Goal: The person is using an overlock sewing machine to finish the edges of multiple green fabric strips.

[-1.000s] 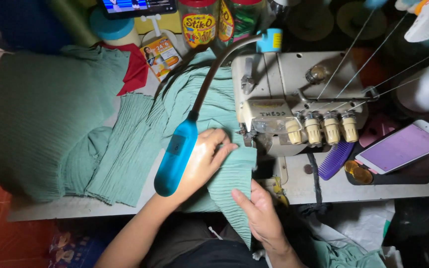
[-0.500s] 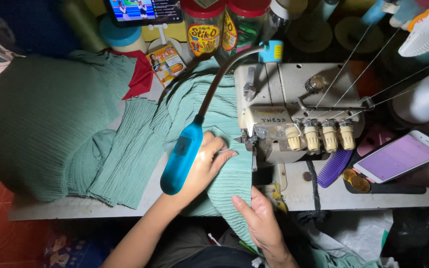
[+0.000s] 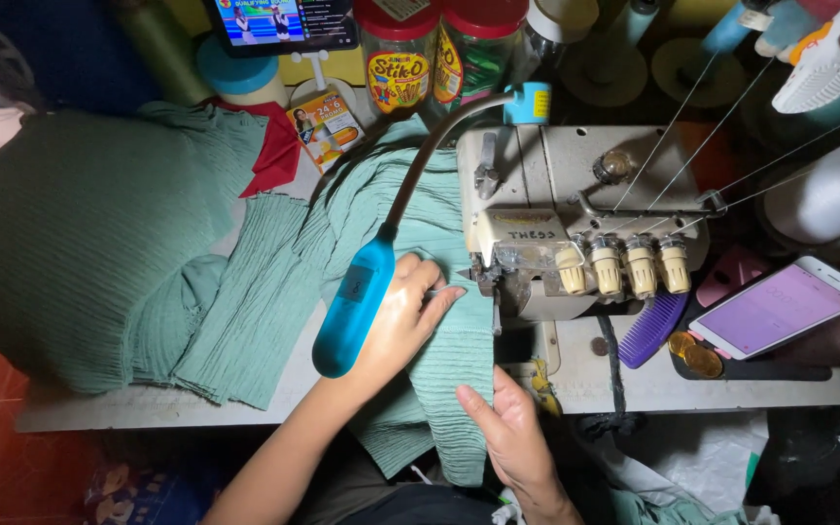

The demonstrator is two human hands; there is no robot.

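We see the green pleated fabric strip [image 3: 449, 340] running lengthwise toward the cream overlock sewing machine [image 3: 576, 224] — left hand [image 3: 402, 316] flat nearest, right hand [image 3: 507, 437] pinching its edge.

The green pleated fabric [image 3: 439, 340] is a ribbed, sea-green cloth lying flat on the table [image 3: 634, 384], its right edge drawn up against the front of the sewing machine [image 3: 576, 233]. One strip of it hangs over the table's near edge, while the remainder spreads leftward and bunches into a large rumpled heap.
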